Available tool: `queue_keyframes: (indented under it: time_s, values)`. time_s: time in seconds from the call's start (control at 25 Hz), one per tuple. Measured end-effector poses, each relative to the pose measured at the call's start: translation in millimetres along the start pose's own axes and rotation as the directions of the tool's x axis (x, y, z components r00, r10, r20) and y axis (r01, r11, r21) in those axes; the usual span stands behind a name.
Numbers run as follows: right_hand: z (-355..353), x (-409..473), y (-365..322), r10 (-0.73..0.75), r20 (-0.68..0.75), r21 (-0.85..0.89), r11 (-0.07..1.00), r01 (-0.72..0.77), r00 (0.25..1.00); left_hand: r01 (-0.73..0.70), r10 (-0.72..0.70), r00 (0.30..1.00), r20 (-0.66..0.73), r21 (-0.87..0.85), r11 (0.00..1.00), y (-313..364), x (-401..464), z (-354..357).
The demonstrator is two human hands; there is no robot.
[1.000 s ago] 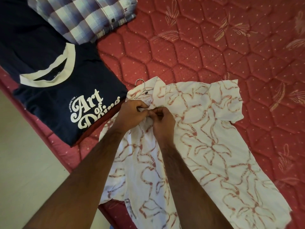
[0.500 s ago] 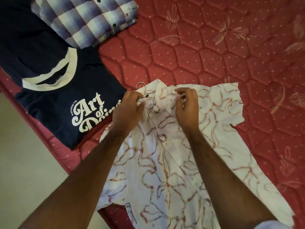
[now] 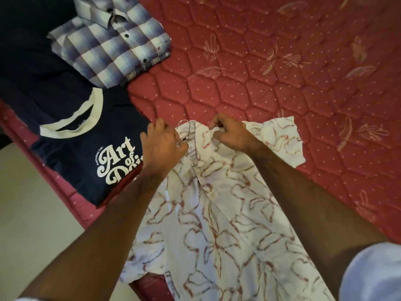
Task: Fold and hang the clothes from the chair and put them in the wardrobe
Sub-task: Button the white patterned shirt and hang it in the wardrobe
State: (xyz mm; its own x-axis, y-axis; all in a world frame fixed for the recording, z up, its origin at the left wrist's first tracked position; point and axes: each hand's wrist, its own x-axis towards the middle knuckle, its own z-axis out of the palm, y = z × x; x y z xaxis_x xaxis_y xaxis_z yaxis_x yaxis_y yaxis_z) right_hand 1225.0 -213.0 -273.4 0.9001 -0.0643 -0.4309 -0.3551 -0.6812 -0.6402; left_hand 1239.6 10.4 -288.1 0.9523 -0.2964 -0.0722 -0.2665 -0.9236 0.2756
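A white shirt with a red line pattern [image 3: 219,213] lies spread on the red mattress [image 3: 282,79], its collar pointing away from me. A metal hanger hook [image 3: 184,129] sticks out of the collar. My left hand [image 3: 161,146] grips the shirt's left collar side at the hanger neck. My right hand [image 3: 233,133] pinches the right side of the collar between thumb and fingers.
A folded navy T-shirt with white lettering [image 3: 86,148] lies left of the white shirt. A folded blue-and-white checked shirt [image 3: 110,44] lies behind it. Dark fabric [image 3: 28,68] covers the far left. The mattress edge and pale floor [image 3: 32,213] are at lower left.
My hands have moved apart from the shirt's buttoned front up to either side of the collar. The view has shifted, and more of the checked shirt shows.
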Motion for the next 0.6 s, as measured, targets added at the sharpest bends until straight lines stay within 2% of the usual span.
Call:
queue_keyframes:
  time_s: [0.16, 0.24, 0.32, 0.48, 0.6]
  values:
    - [-45, -49, -36, -0.150, -0.009, 0.107, 0.983, 0.150, 0.989, -0.147, 0.118, 0.987, -0.112, -0.298, 0.943, 30, -24, -46]
    - [-81, -78, -61, -0.275, -0.022, 0.038, 0.961, 0.276, 0.961, -0.222, 0.173, 0.972, -0.157, -0.387, 0.895, 51, -35, -84]
    - [-129, -113, -95, -0.360, 0.005, -0.028, 0.932, 0.360, 0.933, -0.308, 0.233, 0.945, -0.229, -0.393, 0.866, 75, -50, -138]
    - [-224, -206, -181, -0.437, 0.172, -0.125, 0.879, 0.460, 0.883, -0.433, 0.328, 0.885, -0.330, -0.328, 0.839, 134, -91, -265]
    - [-284, -279, -240, -0.485, 0.158, -0.249, 0.823, 0.510, 0.860, -0.548, 0.424, 0.807, -0.411, -0.256, 0.796, 172, -126, -364]
